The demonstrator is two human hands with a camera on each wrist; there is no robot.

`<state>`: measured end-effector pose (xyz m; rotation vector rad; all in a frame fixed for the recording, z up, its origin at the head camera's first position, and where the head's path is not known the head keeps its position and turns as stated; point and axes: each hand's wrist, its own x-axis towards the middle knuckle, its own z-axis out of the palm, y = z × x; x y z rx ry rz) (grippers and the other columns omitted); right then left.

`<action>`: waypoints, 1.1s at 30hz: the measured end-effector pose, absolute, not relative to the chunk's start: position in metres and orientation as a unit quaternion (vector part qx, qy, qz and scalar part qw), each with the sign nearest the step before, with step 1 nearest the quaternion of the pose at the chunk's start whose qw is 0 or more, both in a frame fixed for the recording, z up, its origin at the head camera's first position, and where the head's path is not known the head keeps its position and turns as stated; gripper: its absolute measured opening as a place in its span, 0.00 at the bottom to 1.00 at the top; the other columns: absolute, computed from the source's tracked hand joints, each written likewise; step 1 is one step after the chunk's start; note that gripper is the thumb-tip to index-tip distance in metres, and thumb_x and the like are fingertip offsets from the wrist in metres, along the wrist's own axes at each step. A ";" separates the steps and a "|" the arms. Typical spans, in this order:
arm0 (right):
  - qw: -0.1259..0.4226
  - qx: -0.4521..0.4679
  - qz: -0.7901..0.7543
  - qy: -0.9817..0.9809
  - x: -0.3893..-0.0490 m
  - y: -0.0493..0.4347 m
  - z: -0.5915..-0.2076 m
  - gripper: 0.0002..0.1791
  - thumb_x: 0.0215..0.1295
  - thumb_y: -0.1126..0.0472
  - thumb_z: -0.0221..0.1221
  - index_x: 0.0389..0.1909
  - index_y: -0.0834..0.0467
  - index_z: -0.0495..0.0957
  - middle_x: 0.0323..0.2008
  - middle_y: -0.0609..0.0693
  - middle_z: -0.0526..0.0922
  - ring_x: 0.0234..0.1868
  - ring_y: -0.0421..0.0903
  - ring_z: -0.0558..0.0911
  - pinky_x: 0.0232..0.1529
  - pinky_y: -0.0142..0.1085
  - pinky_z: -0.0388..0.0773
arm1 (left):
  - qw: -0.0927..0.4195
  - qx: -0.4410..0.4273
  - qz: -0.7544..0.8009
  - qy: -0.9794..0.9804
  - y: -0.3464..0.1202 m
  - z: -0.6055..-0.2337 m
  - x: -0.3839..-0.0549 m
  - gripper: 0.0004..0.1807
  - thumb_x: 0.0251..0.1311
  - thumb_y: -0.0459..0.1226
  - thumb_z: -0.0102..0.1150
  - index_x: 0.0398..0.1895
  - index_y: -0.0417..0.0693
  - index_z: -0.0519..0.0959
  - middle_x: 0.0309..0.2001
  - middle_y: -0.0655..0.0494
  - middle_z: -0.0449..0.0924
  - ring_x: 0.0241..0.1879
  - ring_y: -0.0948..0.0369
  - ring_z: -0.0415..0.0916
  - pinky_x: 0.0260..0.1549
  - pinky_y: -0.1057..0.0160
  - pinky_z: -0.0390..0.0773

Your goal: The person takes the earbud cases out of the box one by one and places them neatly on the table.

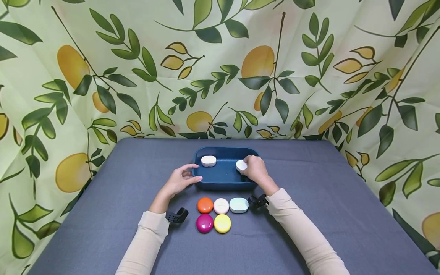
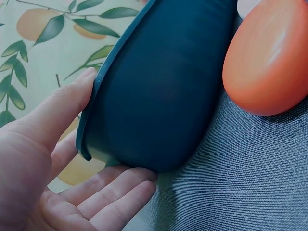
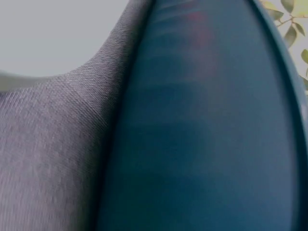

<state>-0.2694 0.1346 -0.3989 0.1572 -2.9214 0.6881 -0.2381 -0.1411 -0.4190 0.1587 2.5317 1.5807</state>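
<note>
A dark blue rectangular tray (image 1: 220, 186) stands on the table. At its left end, my left hand (image 1: 180, 180) grips the tray, thumb on the rim and fingers against the outer wall, as the left wrist view shows. Inside the tray at the right, my right hand (image 1: 256, 169) pinches a small white oval object (image 1: 241, 166), partly hidden by the fingers. A second white oval object (image 1: 208, 161) lies inside at the left. The right wrist view shows the tray's outer wall (image 3: 192, 144) but not the hand.
In front of the tray lie an orange disc (image 1: 205, 205), a pale pink disc (image 1: 221, 206), a pale blue rounded case (image 1: 238, 205), a magenta disc (image 1: 204, 223) and a yellow disc (image 1: 222, 224). A leaf-patterned curtain (image 1: 220, 49) hangs behind the grey table (image 1: 103, 214).
</note>
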 end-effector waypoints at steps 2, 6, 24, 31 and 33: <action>0.066 0.063 0.243 -0.966 -0.267 0.137 -0.396 0.23 0.47 0.64 0.72 0.46 0.68 0.81 0.44 0.63 0.85 0.42 0.55 0.82 0.45 0.46 0.80 | 0.078 0.051 0.528 0.844 -0.141 -0.418 -0.238 0.29 0.59 0.43 0.65 0.63 0.47 0.71 0.67 0.37 0.67 0.62 0.42 0.72 0.61 0.44 0.73; 0.062 0.096 0.269 -0.956 -0.263 0.142 -0.393 0.24 0.48 0.65 0.71 0.48 0.68 0.80 0.47 0.64 0.84 0.44 0.54 0.81 0.46 0.46 0.79 | 0.079 0.051 0.526 0.845 -0.141 -0.418 -0.238 0.30 0.58 0.44 0.66 0.63 0.48 0.71 0.68 0.38 0.66 0.62 0.42 0.71 0.61 0.44 0.73; 0.076 0.247 0.401 -0.879 -0.237 0.164 -0.389 0.24 0.48 0.68 0.71 0.48 0.67 0.80 0.47 0.64 0.84 0.43 0.55 0.85 0.48 0.47 0.82 | 0.079 0.055 0.529 0.843 -0.141 -0.417 -0.236 0.30 0.58 0.44 0.66 0.64 0.48 0.71 0.68 0.38 0.67 0.62 0.42 0.71 0.61 0.43 0.73; 0.054 0.270 0.416 -0.867 -0.218 0.171 -0.384 0.24 0.46 0.66 0.73 0.47 0.64 0.81 0.44 0.61 0.86 0.43 0.54 0.86 0.47 0.44 0.83 | 0.082 0.055 0.531 0.842 -0.141 -0.417 -0.236 0.30 0.58 0.44 0.65 0.64 0.48 0.71 0.67 0.37 0.68 0.61 0.42 0.72 0.61 0.44 0.74; 0.048 0.286 0.412 -0.864 -0.212 0.173 -0.384 0.24 0.46 0.65 0.73 0.47 0.64 0.82 0.44 0.60 0.86 0.42 0.52 0.86 0.46 0.41 0.84 | 0.083 0.055 0.531 0.842 -0.141 -0.417 -0.237 0.30 0.58 0.44 0.66 0.64 0.48 0.71 0.67 0.37 0.67 0.62 0.42 0.72 0.61 0.44 0.73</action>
